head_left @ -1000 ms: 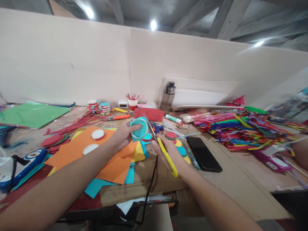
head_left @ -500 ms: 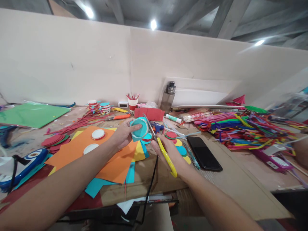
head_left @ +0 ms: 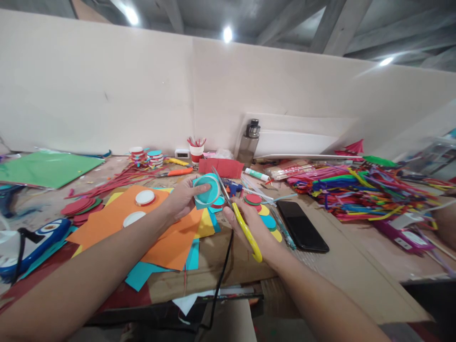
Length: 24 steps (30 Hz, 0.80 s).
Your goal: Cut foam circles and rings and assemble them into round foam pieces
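My left hand (head_left: pixel 181 198) grips a white ring with a piece of teal paper (head_left: pixel 207 190) pressed against it, thumb across the front. My right hand (head_left: pixel 249 227) is closed on yellow-handled scissors (head_left: pixel 239 220), their blades pointing up beside the teal paper's right edge. Both hands hover over sheets of orange paper (head_left: pixel 117 218), with yellow and teal sheets underneath.
Two white lids (head_left: pixel 145 197) lie on the orange paper. A black phone (head_left: pixel 301 231) lies right of my right hand, by cut paper circles (head_left: pixel 253 199). A heap of colourful paper strips (head_left: pixel 359 190) fills the right side. A bottle (head_left: pixel 248 142), a cup (head_left: pixel 196 152) and a green sheet (head_left: pixel 46 168) stand farther back.
Almost nothing has moved; both hands keep the same hold, and the view has shifted down very slightly.
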Available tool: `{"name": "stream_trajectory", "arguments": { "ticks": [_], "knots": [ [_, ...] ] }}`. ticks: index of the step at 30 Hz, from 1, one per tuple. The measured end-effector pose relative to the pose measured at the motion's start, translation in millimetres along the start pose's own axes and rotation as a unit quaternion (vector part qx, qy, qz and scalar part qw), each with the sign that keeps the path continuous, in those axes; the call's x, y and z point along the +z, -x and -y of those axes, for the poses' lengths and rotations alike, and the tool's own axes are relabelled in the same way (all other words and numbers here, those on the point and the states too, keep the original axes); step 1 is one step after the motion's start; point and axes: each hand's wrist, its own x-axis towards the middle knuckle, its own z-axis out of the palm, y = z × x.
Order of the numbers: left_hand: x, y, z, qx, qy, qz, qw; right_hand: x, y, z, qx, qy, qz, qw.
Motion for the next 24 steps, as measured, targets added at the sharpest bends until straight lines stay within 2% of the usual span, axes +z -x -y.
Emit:
{"name": "stream_trajectory", "arguments": {
  "ticks": [14, 24],
  "knots": [
    [-3.1, 0, -9, -0.008, -0.016, 0.023, 1.0, 0, 0, 0, 0.012, 0.001, 0.001, 1.0],
    [-6.8, -3, -8, -0.028, -0.015, 0.011, 0.999, 2, -3, -3, 0.02, -0.016, 0.009, 1.0]
  ]
}}
